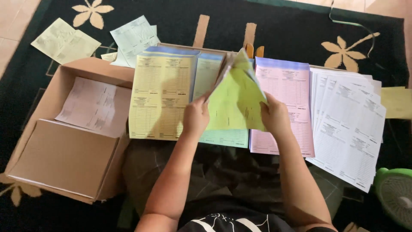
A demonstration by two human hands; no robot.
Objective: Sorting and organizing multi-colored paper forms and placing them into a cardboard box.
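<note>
**Kid:** What are the hands holding?

**Helper:** A bunch of green sheets [236,96]. The left hand [195,117] pinches the left edge, fingers closed on the paper. The right hand [274,116] grips the right edge, closed on it too. The bunch is lifted up, just above the green stack [206,73].

**Kid:** Is it heavy?

**Helper:** I think it is light. It is thin and floppy, so it bends and sags in the middle. The sheets could slide apart or tear if pulled hard. Holding both side edges, like now, looks like the safest way.

**Kid:** What is next to the green stack?

**Helper:** Just left of it lies a yellow stack [161,96]. Just right of it lies a pink stack [285,103]. Farther right is a fanned pile of white sheets [349,129]. They all rest on the dark rug [292,30] on the floor.

**Kid:** Is there a box?

**Helper:** Yes, a brown cardboard box [64,81], left of the yellow stack. It is open. Inside lies a pale pink sheet [96,107], and a brown flat packet [64,157] covers the near part. What is under that, I cannot tell.

**Kid:** Anything else?

**Helper:** Loose papers [64,41] lie behind the box, and a green fan [395,193] sits far right of the green stack.
</note>
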